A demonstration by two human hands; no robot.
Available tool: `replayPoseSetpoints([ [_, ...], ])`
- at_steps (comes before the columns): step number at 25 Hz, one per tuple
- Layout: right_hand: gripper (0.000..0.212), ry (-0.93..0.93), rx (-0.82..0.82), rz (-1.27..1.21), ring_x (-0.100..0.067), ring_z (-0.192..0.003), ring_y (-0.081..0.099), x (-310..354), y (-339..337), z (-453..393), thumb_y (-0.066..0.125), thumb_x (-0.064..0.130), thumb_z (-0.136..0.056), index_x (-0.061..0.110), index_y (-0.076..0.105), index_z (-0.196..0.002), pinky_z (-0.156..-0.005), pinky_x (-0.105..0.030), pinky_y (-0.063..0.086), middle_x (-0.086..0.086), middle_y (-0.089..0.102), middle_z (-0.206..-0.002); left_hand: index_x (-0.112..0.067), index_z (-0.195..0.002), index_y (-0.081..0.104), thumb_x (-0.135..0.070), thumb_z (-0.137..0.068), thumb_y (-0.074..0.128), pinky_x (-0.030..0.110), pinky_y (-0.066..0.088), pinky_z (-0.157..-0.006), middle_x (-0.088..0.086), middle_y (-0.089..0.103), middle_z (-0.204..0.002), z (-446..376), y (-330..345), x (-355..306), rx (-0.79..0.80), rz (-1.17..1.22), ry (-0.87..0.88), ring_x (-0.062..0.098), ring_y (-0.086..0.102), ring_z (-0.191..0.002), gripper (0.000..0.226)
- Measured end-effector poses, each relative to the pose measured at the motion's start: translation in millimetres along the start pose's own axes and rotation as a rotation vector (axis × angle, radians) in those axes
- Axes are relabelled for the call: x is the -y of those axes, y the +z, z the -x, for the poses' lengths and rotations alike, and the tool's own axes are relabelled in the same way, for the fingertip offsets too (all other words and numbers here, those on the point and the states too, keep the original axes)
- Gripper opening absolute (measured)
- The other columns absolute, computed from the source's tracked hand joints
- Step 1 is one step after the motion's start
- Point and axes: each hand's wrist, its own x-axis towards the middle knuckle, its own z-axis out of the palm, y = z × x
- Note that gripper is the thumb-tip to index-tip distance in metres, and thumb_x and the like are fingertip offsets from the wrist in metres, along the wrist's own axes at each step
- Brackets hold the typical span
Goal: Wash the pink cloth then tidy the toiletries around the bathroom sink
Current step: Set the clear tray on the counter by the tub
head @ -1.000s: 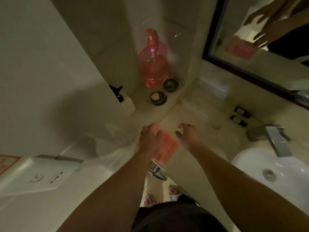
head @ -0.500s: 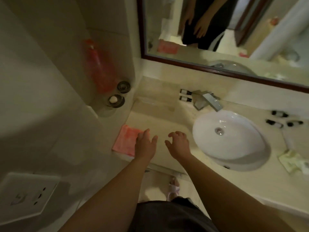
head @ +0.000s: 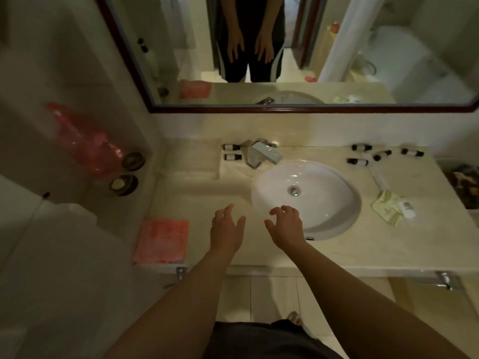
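Observation:
The pink cloth lies folded flat on the counter's front left corner. My left hand hovers over the counter to the right of the cloth, fingers relaxed, holding nothing. My right hand hangs over the front rim of the white sink, fingers loosely curled and empty. Two small dark-capped bottles lie left of the tap. Several more small bottles lie scattered at the back right. A pale green sachet lies right of the sink.
A large pink pump bottle stands in the left corner beside two round dark dishes. A mirror runs along the back wall. A dark item sits at the counter's right end. A folded towel lies behind the cloth.
Both hands have come off the pink cloth and moved right toward the sink. The view has swung right, bringing the whole sink and right side of the counter into sight.

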Motion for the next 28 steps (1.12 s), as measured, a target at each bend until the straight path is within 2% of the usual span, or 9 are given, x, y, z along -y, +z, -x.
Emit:
replayPoseSetpoints([
  [6,0.039,-0.049,0.000,0.019,-0.026,-0.133,0.033,-66,-32,-12,0.054,0.035,-0.092,0.016,0.056,-0.125,-0.110,-0.036,0.028,-0.009,0.048,-0.136,-0.020,-0.142,0.038,-0.039,-0.094,0.051,0.040,0.036,-0.108,0.011,0.039,-0.142,3,61,-68,0.022,0.002,-0.003,0.028,0.039,-0.130,0.053],
  [11,0.039,-0.140,0.055,0.057,-0.027,-0.134,0.032,-70,-34,-38,0.051,0.036,-0.093,0.017,0.054,-0.127,-0.112,-0.037,0.025,-0.009,0.048,-0.137,-0.017,-0.143,0.037,-0.038,-0.094,0.050,0.039,0.032,-0.109,0.012,0.039,-0.143,-12,60,-78,-0.050,-0.032,-0.069,0.029,0.037,-0.131,0.055],
  [21,0.039,-0.314,0.147,0.079,-0.026,-0.133,0.033,48,11,-101,0.051,0.039,-0.093,0.019,0.054,-0.127,-0.108,-0.036,0.029,-0.006,0.050,-0.136,-0.017,-0.143,0.037,-0.039,-0.093,0.052,0.039,0.036,-0.107,0.012,0.040,-0.142,-84,-29,2,-0.156,-0.119,-0.157,0.029,0.038,-0.130,0.056],
  [28,0.038,-0.176,0.254,0.033,-0.025,-0.132,0.033,134,67,-146,0.050,0.038,-0.094,0.019,0.053,-0.127,-0.106,-0.039,0.034,-0.006,0.048,-0.138,-0.018,-0.145,0.032,-0.038,-0.095,0.047,0.040,0.037,-0.105,0.010,0.036,-0.146,-152,-87,92,-0.089,-0.259,-0.178,0.028,0.034,-0.131,0.056],
])
